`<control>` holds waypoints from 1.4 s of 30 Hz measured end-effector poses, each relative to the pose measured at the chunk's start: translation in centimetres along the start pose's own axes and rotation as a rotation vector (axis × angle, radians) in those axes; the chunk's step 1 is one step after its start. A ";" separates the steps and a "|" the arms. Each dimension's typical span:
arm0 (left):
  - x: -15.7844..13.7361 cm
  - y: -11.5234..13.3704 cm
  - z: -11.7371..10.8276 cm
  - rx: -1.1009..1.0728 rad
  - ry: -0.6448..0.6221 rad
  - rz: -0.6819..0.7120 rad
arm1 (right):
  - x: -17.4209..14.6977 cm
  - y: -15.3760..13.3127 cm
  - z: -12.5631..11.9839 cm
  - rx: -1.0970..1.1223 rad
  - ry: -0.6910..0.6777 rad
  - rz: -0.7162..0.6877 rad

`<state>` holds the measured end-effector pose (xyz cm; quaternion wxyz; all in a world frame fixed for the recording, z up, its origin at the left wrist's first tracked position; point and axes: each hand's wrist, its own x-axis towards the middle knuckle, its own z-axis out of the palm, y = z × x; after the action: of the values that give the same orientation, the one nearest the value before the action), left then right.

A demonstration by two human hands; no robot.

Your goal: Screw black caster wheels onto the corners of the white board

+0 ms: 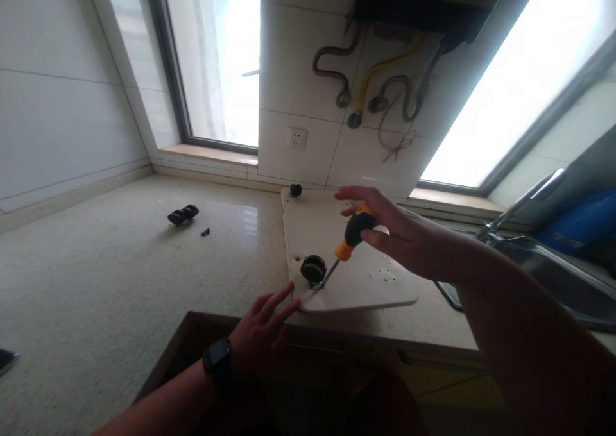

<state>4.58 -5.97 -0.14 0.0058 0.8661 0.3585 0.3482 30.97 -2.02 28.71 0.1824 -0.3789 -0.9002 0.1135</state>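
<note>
A white board (346, 243) lies on the countertop near its front edge. At its near left corner sits a black caster wheel (313, 268). My right hand (385, 221) grips the yellow and black handle of a screwdriver (355, 232), with some fingers loosely extended past it. The tilted shaft reaches down to the caster's mounting plate, where the tip's exact contact is too small to make out. My left hand (264, 317), below a dark watch, rests its outstretched fingers on the board's near left edge. Another black caster (295, 190) stands at the far left corner.
Loose black casters (183, 215) lie on the countertop (231, 243) to the left, beside a small pile of dark screws (205, 232). A metal sink (553, 276) with a faucet (524, 199) is at the right. Hoses (370, 77) and a socket (296, 138) are on the wall.
</note>
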 end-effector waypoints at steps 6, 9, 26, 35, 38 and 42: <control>0.0 0.0 -0.1 0.004 -0.001 -0.002 | 0.9 -0.5 0.8 -0.247 0.206 0.082; 0.1 0.1 -0.2 0.016 0.012 0.003 | 1.1 -0.3 1.2 -0.329 0.257 0.115; 0.1 0.1 -0.1 0.014 0.027 0.012 | 0.5 -0.8 0.4 -0.426 0.214 0.109; 0.0 0.0 0.0 -0.006 -0.003 -0.012 | 0.5 -0.7 -0.2 -0.175 0.130 0.048; 0.1 0.1 -0.2 -0.004 0.001 -0.005 | 0.9 -1.1 -0.1 -0.331 0.173 0.114; 0.1 0.2 -0.3 0.010 0.005 -0.007 | 1.0 -1.5 0.0 -0.413 0.193 0.177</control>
<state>4.59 -6.15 0.21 0.0016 0.8640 0.3631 0.3487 29.37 -2.30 29.45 0.1758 -0.4946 -0.8460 -0.0940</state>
